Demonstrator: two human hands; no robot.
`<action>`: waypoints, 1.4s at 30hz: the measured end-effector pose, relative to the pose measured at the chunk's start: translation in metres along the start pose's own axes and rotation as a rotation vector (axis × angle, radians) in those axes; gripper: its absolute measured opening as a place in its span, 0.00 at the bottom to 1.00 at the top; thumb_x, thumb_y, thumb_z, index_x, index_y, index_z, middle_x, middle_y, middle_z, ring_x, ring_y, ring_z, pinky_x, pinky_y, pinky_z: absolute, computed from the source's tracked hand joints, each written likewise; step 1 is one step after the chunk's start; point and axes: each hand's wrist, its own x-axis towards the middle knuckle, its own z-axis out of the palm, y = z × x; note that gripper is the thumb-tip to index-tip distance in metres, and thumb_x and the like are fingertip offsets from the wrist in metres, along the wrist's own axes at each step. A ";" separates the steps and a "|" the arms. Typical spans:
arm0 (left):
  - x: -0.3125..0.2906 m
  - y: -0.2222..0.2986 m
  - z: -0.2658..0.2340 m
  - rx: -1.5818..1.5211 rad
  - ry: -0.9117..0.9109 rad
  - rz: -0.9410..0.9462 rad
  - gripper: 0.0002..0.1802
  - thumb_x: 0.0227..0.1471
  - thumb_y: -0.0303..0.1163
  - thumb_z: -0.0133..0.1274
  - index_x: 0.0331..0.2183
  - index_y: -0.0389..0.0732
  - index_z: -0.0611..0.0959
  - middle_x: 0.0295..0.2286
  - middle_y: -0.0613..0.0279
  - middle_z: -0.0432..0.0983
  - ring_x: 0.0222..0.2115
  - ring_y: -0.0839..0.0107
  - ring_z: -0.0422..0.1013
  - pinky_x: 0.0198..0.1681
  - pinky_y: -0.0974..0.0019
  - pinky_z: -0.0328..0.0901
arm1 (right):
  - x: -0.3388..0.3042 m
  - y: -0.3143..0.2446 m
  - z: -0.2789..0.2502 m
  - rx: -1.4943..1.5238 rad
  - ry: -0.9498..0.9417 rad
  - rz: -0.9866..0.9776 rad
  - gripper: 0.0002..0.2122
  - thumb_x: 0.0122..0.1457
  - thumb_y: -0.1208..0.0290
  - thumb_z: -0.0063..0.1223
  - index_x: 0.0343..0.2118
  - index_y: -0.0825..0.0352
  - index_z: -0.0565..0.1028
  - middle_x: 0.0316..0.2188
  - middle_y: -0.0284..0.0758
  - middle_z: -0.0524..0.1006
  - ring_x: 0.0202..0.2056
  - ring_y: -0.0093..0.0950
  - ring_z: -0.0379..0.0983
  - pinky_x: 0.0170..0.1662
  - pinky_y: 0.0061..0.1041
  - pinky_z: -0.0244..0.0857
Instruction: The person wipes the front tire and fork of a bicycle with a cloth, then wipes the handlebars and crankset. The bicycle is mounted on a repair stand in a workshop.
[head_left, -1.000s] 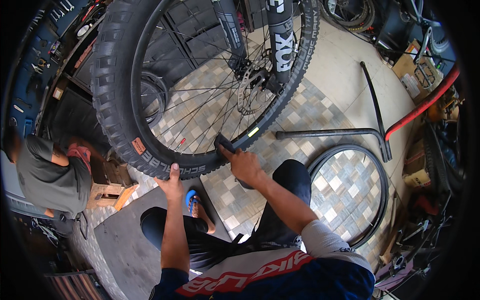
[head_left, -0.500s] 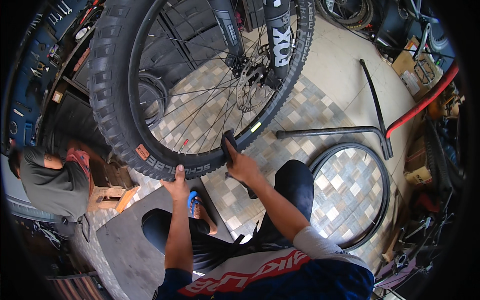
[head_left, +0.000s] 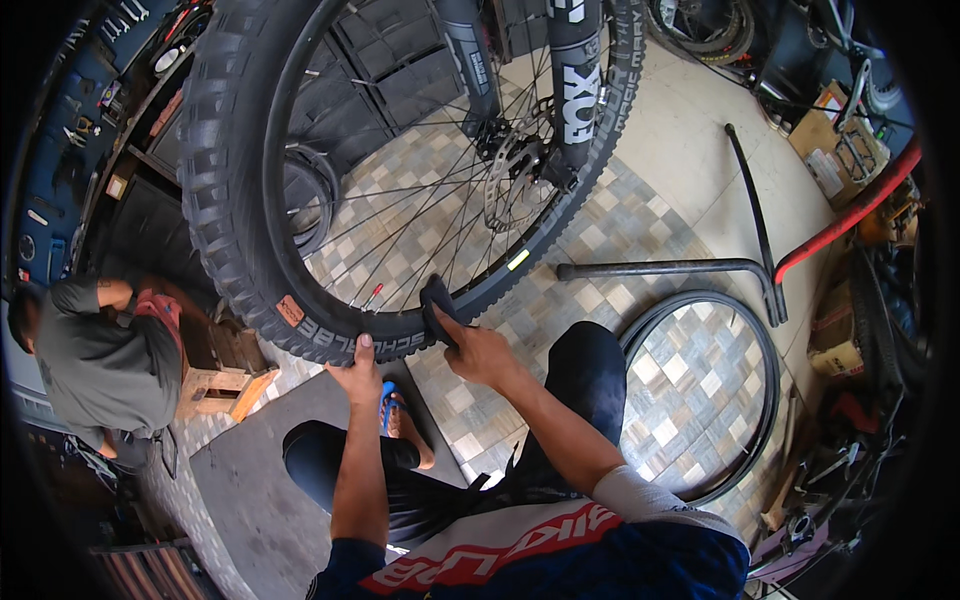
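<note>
A bicycle wheel with a thick, knobby black tyre (head_left: 232, 220) stands in front of me, held in a black suspension fork (head_left: 577, 100). My left hand (head_left: 356, 378) grips the tyre at its lower edge, thumb on the sidewall and the other fingers hidden beneath. Just right of it, my right hand (head_left: 480, 353) presses a black cloth (head_left: 438, 303) against the sidewall and rim. Above the left thumb, a small red piece (head_left: 374, 293) shows at the rim's inner edge. A brake disc (head_left: 515, 185) sits at the hub among the spokes.
Two loose black tyres or hoops (head_left: 770, 400) lie on the tiled floor at right, near a stand with black legs (head_left: 660, 266) and a red tube (head_left: 850, 210). A person (head_left: 105, 350) sits at far left by a wooden stool (head_left: 228, 385). Tools hang on the blue wall (head_left: 60, 130).
My right hand has moved left with the cloth along the rim, closer to my left hand. The wheel and fork have shifted slightly right in view.
</note>
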 end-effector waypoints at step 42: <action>0.005 0.019 0.001 -0.034 0.094 -0.105 0.33 0.48 0.28 0.67 0.53 0.32 0.71 0.46 0.57 0.74 0.45 0.68 0.70 0.56 0.63 0.62 | 0.007 0.040 0.001 -0.243 0.011 0.121 0.38 0.51 0.71 0.51 0.69 0.45 0.58 0.33 0.50 0.80 0.29 0.50 0.80 0.34 0.49 0.74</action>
